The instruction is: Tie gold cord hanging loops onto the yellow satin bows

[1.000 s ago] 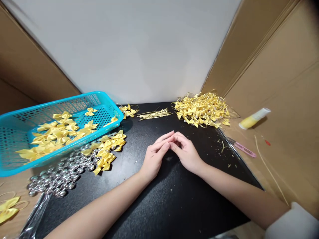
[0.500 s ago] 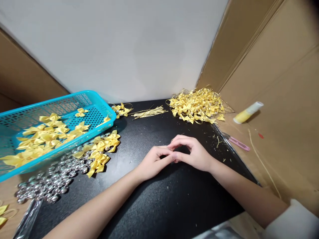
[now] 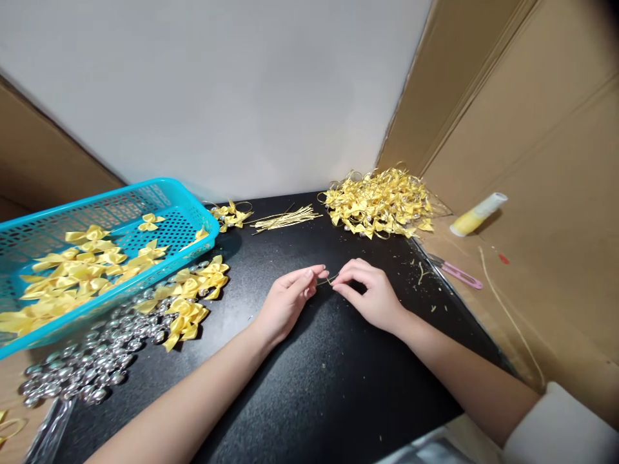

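My left hand and my right hand are close together above the middle of the black table. A thin gold cord runs between their fingertips. Each hand pinches it between thumb and forefinger; the rest of the cord is hidden by the fingers. Beyond them lies a bundle of straight gold cord pieces. To the left, yellow ribbon bows rest beside a heap of small silver bells.
A blue basket of yellow bows stands at the left. Yellow bows with looped cords are piled at the back right. A pink-handled cutter and a yellow-white roll lie on the cardboard at right. A pale wall closes the back.
My hands have drawn apart from touching, with the left shifted slightly left and turned. A short stretch of gold cord now shows between them. The whole view has shifted a little.
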Action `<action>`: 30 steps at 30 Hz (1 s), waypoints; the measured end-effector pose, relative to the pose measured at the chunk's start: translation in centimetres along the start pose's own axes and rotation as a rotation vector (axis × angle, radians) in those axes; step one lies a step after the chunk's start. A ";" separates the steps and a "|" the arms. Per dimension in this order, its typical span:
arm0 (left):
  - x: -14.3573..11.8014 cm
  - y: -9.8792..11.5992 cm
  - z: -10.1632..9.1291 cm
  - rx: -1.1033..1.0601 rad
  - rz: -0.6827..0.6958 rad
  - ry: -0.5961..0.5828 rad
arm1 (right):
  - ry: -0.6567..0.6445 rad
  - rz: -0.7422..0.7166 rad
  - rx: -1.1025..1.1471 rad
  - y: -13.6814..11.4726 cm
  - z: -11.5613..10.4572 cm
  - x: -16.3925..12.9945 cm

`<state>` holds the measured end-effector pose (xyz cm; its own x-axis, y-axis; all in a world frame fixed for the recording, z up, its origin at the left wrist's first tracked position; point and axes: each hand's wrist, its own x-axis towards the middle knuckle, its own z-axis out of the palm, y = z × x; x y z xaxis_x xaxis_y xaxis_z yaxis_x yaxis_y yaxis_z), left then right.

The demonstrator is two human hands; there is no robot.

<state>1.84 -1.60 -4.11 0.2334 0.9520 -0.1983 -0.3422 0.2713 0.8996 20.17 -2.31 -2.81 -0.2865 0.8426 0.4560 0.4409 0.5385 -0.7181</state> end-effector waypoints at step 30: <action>-1.1 -0.2 0.1 0.650 0.253 -0.105 | -0.184 0.070 0.138 -0.1 -0.1 -0.3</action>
<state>1.74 -2.73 -4.05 0.3159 0.9471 0.0567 0.2080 -0.1275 0.9698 20.31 -2.60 -2.87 -0.4151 0.8561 0.3080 0.3485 0.4624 -0.8153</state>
